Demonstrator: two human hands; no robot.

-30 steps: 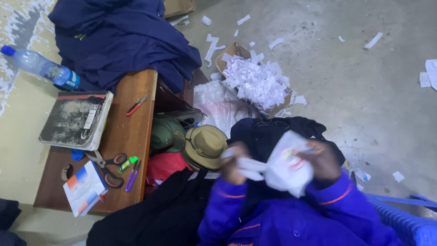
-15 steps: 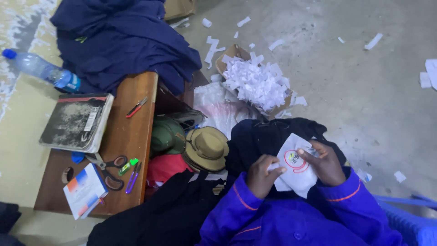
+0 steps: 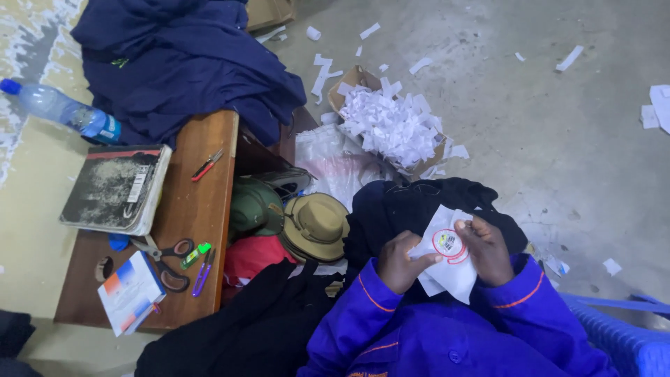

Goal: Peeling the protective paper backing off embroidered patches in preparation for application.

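White label sheet (image 3: 450, 262) is pinched by both my hands (image 3: 401, 262) (image 3: 488, 250), mid-peel; next needs a careful pull.

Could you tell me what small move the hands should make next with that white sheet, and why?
Probably peel the round red-ringed sticker off the white sheet. The right hand already has its fingertips at the sticker's edge, while the left hand steadies the sheet from the other side with its thumb beside the sticker. I cannot tell whether the edge has lifted yet.
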